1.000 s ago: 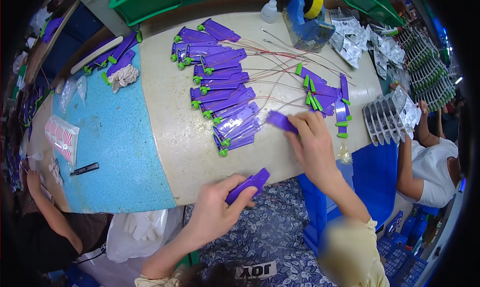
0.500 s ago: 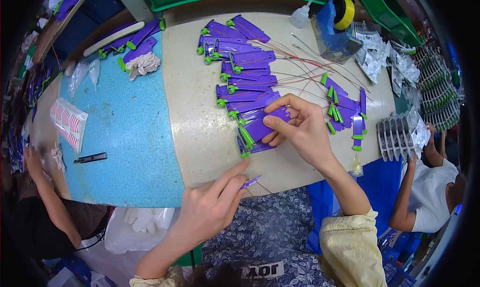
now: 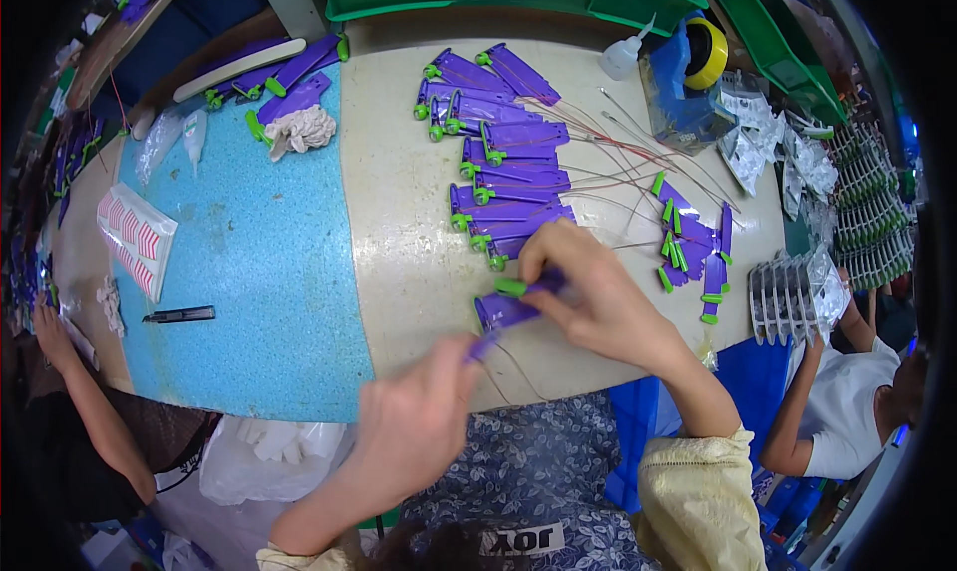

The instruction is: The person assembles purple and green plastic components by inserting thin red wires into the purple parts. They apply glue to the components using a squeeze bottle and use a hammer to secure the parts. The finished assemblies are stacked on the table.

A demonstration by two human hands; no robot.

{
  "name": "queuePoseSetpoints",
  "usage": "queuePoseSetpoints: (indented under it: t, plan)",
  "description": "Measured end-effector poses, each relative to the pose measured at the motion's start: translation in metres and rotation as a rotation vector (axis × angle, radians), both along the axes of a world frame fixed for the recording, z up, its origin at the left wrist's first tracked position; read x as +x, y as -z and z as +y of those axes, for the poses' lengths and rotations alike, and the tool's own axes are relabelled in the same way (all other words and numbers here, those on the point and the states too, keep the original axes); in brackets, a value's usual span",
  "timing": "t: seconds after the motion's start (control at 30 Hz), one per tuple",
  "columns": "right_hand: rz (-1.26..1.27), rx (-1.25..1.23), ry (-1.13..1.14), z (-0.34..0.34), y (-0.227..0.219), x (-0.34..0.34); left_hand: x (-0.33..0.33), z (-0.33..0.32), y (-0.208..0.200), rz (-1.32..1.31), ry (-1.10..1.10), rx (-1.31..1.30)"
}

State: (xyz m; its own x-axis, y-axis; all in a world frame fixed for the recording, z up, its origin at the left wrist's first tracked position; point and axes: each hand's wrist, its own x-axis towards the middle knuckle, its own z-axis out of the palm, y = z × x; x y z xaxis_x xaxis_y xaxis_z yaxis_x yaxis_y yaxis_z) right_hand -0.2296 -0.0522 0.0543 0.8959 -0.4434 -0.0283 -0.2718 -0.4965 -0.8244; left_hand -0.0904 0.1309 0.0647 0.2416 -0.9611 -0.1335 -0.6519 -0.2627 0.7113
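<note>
My right hand (image 3: 603,297) is closed in a pinch on a purple plastic panel with a green clip (image 3: 510,287) at its end. Just below it is another flat purple piece (image 3: 505,312); I cannot tell whether it is held too or lies on the table. My left hand (image 3: 414,412), blurred by motion, grips a small purple part (image 3: 484,346) with thin wires trailing from it. That part is close to the flat piece's near edge. Beyond my hands lies an overlapping row of purple panels (image 3: 523,180) with green ends and thin wires running right.
Loose purple and green pieces (image 3: 688,232) lie right of the row. Farther right are a tape dispenser (image 3: 688,83), a squeeze bottle (image 3: 623,58) and a stack of metal plates (image 3: 788,297). A box cutter (image 3: 179,314) rests on the blue mat (image 3: 259,242). People work at both sides.
My right hand has drawn nearer to me, away from the row, with the panel turned to a steeper angle. The small purple part in my left hand has come up close to the flat piece.
</note>
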Motion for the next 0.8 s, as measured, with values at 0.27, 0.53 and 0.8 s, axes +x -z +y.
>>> queuePoseSetpoints:
  t: [0.27,0.53,0.8]
  plan:
    - [-0.203,0.463,0.276,0.030,-0.020,-0.018,-0.013,-0.032,0.002,0.239,-0.066,-0.345]
    - [0.096,0.297,0.349,0.024,-0.022,-0.055,-0.025,-0.022,0.014,0.363,-0.216,-0.370]
    - [-0.020,0.013,0.337,0.043,-0.056,-0.052,-0.023,-0.042,-0.005,0.396,0.202,-0.140]
